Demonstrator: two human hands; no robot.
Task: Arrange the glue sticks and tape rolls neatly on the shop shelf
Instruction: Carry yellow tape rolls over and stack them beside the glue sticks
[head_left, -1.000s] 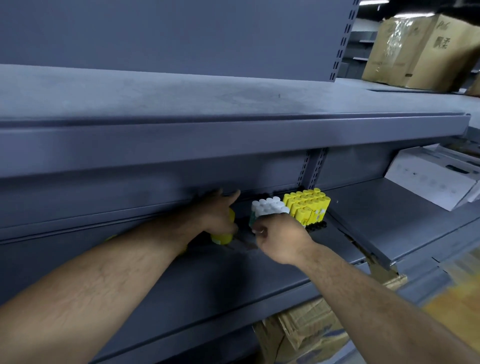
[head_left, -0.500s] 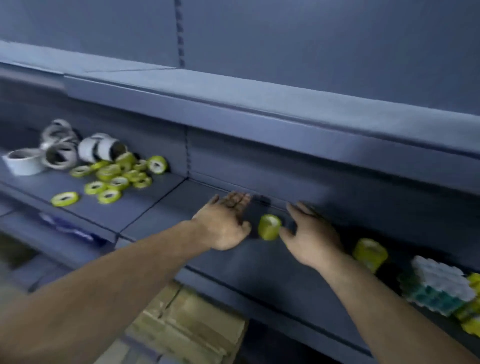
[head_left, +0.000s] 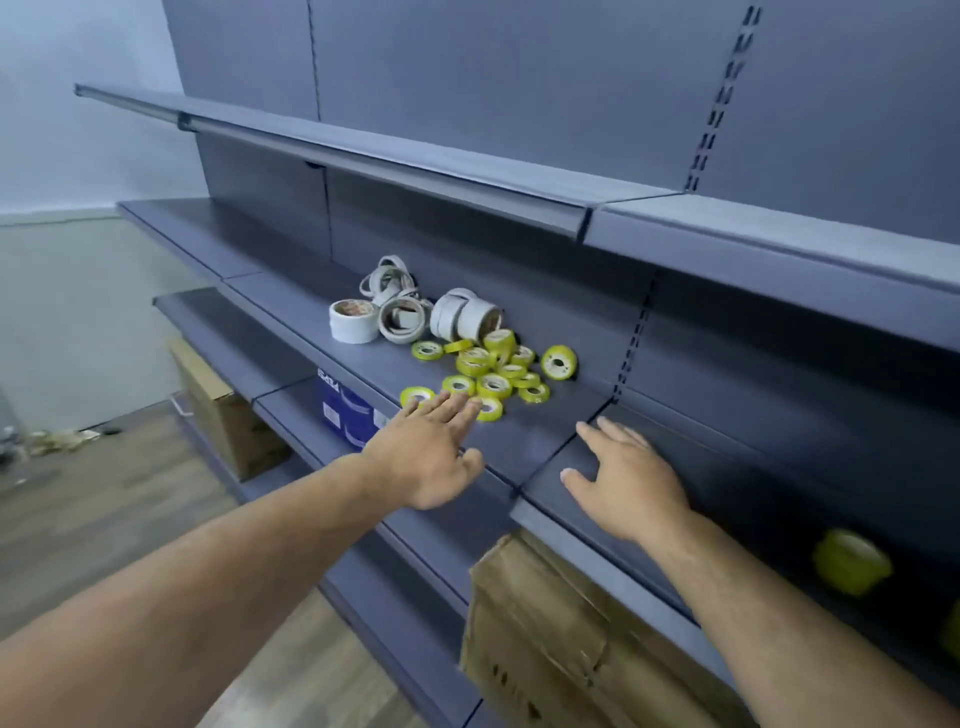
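Several small yellow-green tape rolls (head_left: 493, 370) lie scattered on the grey shelf (head_left: 535, 441), with several larger white tape rolls (head_left: 405, 314) heaped behind them. My left hand (head_left: 431, 452) reaches out flat, fingers straight, its fingertips at the nearest yellow-green rolls. My right hand (head_left: 623, 478) hovers open over the shelf panel to the right, holding nothing. One fat yellow tape roll (head_left: 849, 561) stands alone on the shelf at the far right. No glue sticks are in view.
An upper shelf (head_left: 519, 182) overhangs the working shelf. Cardboard boxes (head_left: 571, 649) and a blue box (head_left: 348, 410) sit on the lower level. Another carton (head_left: 228, 421) stands on the wooden floor at the left.
The view has swung left from the glue sticks to the tape pile. Both hands have let go and moved left; the yellow roll between them half a second ago is no longer there.
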